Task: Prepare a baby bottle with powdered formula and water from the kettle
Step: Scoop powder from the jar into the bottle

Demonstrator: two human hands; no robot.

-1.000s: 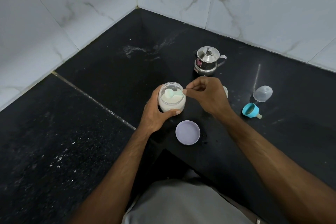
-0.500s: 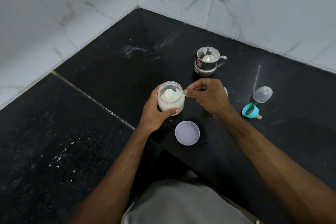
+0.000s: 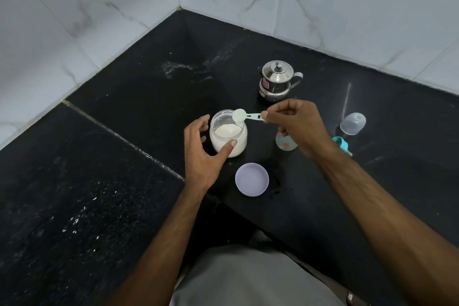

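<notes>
Your right hand [image 3: 296, 125] pinches one scoop [image 3: 244, 115] over one jar [image 3: 228, 137]; your left hand [image 3: 203, 154] is loose, thumb touching it. One bottle [image 3: 285, 143], one kettle [image 3: 276, 81], one lid [image 3: 251, 179] on the tabletop [image 3: 124, 156].

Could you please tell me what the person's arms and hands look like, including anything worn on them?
Both forearms are bare, with no sleeves in view. The left hand and right hand wear no gloves, and no rings or watch show. At the bottom of the picture there is grey clothing on the person's body.
</notes>
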